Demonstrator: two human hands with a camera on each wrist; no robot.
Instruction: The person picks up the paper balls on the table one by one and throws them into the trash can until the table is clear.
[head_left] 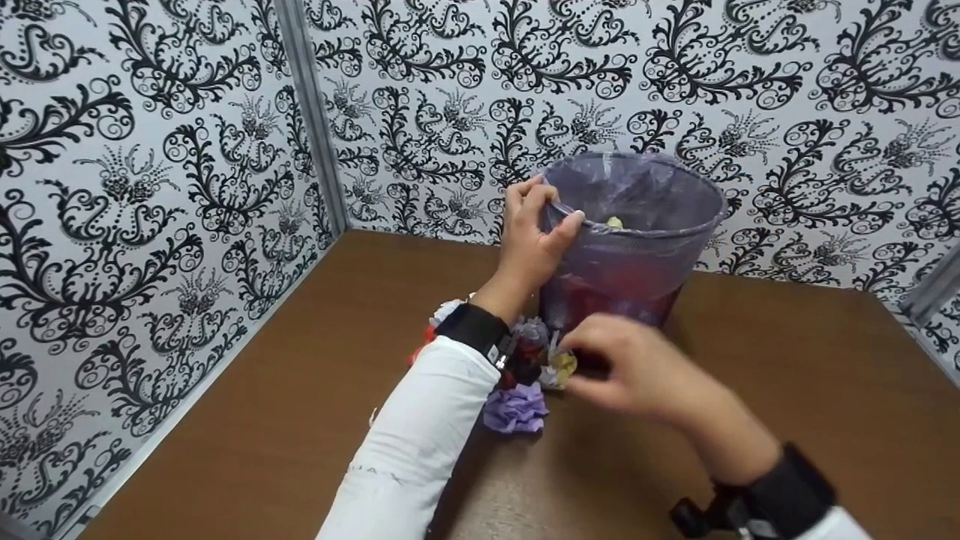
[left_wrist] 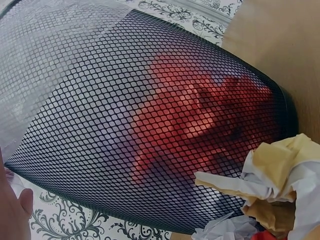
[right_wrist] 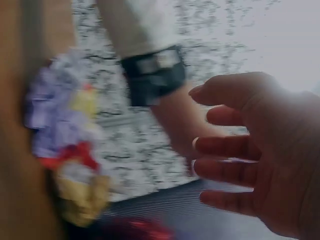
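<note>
Nearest you, your right hand (head_left: 637, 371) hovers low over the brown wood-grain surface (head_left: 787, 375), fingers loosely spread and relaxed; the right wrist view, blurred, shows them apart with nothing between them. Its fingertips sit just beside a crumpled yellow paper ball (head_left: 562, 366), but whether they touch it cannot be told.

That yellow ball belongs to a small heap of crumpled paper balls (head_left: 517, 375) lying on the surface at the foot of the bin: a soft, creased lilac one (head_left: 514, 409) at the near edge, with red and white scraps tucked under your left sleeve (head_left: 420, 442). In the left wrist view, tan and white crumpled paper (left_wrist: 277, 175) rests right against the bin's wall.

Your left hand (head_left: 532, 232) reaches past the heap and grips the near rim of the wastebasket (head_left: 630, 247), thumb inside and fingers curled over the edge. The basket is round, black wire mesh, lined with a thin, wrinkled translucent purple bag (head_left: 637, 187). Red crumpled paper (left_wrist: 200, 120) shows through the mesh low down, and a pale yellow scrap (head_left: 614, 222) peeks inside near the rim.

The basket stands towards the back of the surface, near the patterned black-and-white wall (head_left: 675, 82). Bare surface lies to the left and right of the bin and heap; walls close in on the left and behind.
</note>
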